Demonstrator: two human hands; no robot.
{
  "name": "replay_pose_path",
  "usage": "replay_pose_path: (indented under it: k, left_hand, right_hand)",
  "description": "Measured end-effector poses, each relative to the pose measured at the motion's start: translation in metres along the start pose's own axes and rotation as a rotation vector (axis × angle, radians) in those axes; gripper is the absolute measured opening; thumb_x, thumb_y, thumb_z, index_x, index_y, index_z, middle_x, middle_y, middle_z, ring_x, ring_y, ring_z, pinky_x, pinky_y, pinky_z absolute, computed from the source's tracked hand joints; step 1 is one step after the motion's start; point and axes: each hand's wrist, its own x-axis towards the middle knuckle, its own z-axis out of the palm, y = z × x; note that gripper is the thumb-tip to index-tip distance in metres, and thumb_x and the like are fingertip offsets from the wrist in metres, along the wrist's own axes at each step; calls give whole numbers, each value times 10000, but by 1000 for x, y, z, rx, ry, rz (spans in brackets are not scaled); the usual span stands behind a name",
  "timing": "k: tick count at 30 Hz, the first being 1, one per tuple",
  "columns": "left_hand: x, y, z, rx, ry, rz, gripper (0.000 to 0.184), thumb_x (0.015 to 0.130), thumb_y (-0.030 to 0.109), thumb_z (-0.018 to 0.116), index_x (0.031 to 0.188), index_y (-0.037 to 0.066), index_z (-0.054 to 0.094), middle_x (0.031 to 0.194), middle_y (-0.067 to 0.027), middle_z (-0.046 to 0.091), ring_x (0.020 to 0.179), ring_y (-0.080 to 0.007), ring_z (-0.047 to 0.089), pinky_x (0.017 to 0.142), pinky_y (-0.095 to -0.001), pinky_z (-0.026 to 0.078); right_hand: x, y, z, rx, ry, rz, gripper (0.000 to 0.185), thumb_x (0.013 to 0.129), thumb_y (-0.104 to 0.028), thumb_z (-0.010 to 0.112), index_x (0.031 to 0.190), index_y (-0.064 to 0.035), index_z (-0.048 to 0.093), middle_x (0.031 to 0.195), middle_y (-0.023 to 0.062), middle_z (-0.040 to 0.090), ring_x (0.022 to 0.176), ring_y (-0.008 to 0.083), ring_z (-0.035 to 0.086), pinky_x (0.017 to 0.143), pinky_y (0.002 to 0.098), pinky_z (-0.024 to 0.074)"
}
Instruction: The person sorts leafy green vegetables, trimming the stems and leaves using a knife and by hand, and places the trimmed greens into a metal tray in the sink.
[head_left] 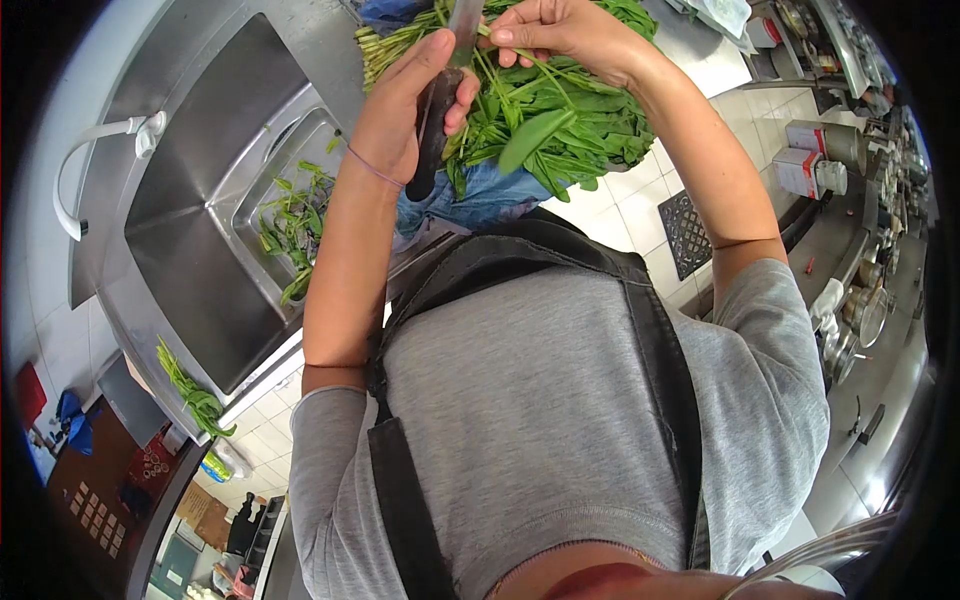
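Note:
In the head view my left hand (405, 95) is closed around the dark handle of a knife (430, 140), its blade pointing up and away from me. My right hand (560, 35) pinches a green stem (484, 30) close to the blade. Whether blade and stem touch I cannot tell. Beneath both hands lies a large pile of leafy greens (600, 120), with the stem ends on the left and the leaves on the right. Blue plastic (480, 195) shows under the near side of the pile.
Left of me is a steel sink (190, 200) with a basin holding loose greens (295, 225). A white tap (105, 135) stands beyond it. A small bunch of greens (190, 390) lies on the near counter edge. Tins (800, 170) and pans (865, 315) stand at the right.

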Motion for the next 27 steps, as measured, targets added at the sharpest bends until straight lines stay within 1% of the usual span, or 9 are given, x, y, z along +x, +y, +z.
replay_pose_path:
  k: [6,9,11,15,19,24,25,26,27]
  left_hand:
    - [-1,-1,4,91,-8,44,390,986,375,561,1216,61,592,701,-24,562,543,-67,479,482,-206,358]
    - [1,-3,3,178,18,72,370,999,360,544,1200,51,563,730,-23,552,563,-72,482,501,-206,372]
    - [2,-5,8,281,114,94,393,992,353,560,1240,48,569,723,-14,556,560,-65,481,497,-198,366]
    - [9,-17,5,372,219,176,464,945,321,645,1309,42,574,697,-1,575,539,-54,475,476,-208,340]
    - [6,-10,-7,213,182,110,497,955,348,626,1335,37,546,693,-16,572,542,-61,477,474,-212,344]
    - [-3,-1,-9,96,45,47,388,977,397,574,1159,55,585,699,-31,559,540,-76,472,480,-219,354]
    - [-4,0,-8,78,31,33,369,981,405,564,1115,62,589,700,-33,556,539,-79,471,481,-220,355]
    - [-5,2,-7,64,18,24,358,982,410,559,1088,68,584,699,-35,555,538,-80,471,481,-219,354]
    - [-6,3,-7,49,7,16,350,983,414,554,1060,74,580,699,-36,555,537,-82,471,482,-218,353]
  right_hand:
    - [0,5,-1,48,-27,-31,209,964,-194,624,948,-5,711,750,8,669,661,55,578,607,191,448]
    - [2,7,0,-19,-3,-51,216,965,-204,625,937,-8,712,735,2,655,636,49,544,583,195,419]
    - [2,9,5,-33,31,-83,204,951,-206,646,910,-19,717,720,-8,649,609,43,518,554,197,391]
    - [10,34,9,-85,30,-151,231,951,-214,631,993,6,690,832,8,662,701,63,566,664,215,456]
    - [-9,34,9,57,165,-167,242,964,-225,610,997,6,675,868,19,658,672,62,543,643,213,445]
    - [-21,23,30,-116,339,-128,372,910,-334,682,1085,-6,672,849,13,640,722,91,556,657,241,444]
    - [-6,38,31,-291,332,-293,393,868,-358,723,1092,-37,686,847,22,656,760,111,580,689,277,461]
    - [-8,41,30,-402,256,-201,328,908,-259,696,1119,-11,662,891,-16,632,768,66,523,711,224,426]
    - [-4,40,34,-414,228,-214,315,906,-255,696,1100,-8,664,887,-12,641,768,65,531,713,222,428]
